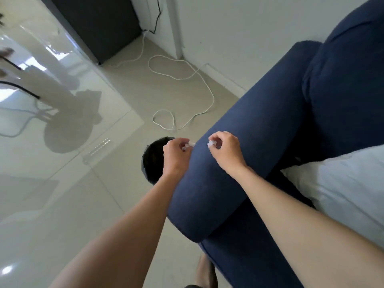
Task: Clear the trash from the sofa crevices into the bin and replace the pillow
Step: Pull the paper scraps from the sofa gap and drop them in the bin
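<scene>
My left hand (176, 153) is closed on a small piece of white trash (190, 144) and hovers over the black-lined bin (150, 161) on the floor beside the sofa. My right hand (225, 149) pinches another scrap of white trash (211, 144) above the navy sofa armrest (239, 154). The two hands are a short gap apart. A pale blue-white pillow (342, 188) lies on the sofa seat at the right. Most of the bin is hidden by my left hand and the armrest.
A white cable (180, 80) loops over the tiled floor beyond the bin. A dark cabinet (99, 23) stands against the far wall. Chair legs and reflections show on the glossy floor at left. My foot (205, 271) is by the sofa's base.
</scene>
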Demonstrator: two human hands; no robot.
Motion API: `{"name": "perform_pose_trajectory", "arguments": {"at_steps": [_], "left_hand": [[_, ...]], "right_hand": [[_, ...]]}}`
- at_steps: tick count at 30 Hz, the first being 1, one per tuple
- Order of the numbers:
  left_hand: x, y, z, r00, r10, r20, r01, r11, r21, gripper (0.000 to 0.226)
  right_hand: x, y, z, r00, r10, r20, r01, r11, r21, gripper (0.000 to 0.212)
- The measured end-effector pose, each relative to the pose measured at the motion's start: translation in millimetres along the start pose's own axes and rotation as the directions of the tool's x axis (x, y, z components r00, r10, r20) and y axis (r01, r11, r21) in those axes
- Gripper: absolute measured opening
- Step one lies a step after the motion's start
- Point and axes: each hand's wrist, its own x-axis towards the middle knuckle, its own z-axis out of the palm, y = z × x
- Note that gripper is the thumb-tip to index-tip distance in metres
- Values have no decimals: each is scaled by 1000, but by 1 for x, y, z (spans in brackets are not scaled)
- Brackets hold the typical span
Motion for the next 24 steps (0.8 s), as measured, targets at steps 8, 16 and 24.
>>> {"name": "perform_pose_trajectory", "arguments": {"at_steps": [8, 16, 24], "left_hand": [[71, -66, -52, 977, -194, -88, 196, 980, 17, 16], [95, -100, -74, 946, -322, 32, 322, 947, -5, 38], [77, -85, -84, 941, -315, 122, 304, 947, 100, 48]], "right_hand": [[59, -45, 89, 982, 34, 184, -30, 999, -23, 9], [70, -61, 140, 933, 116, 342, -70, 987, -143, 34], [53, -62, 114, 912, 193, 361, -104, 962, -251, 43]]}}
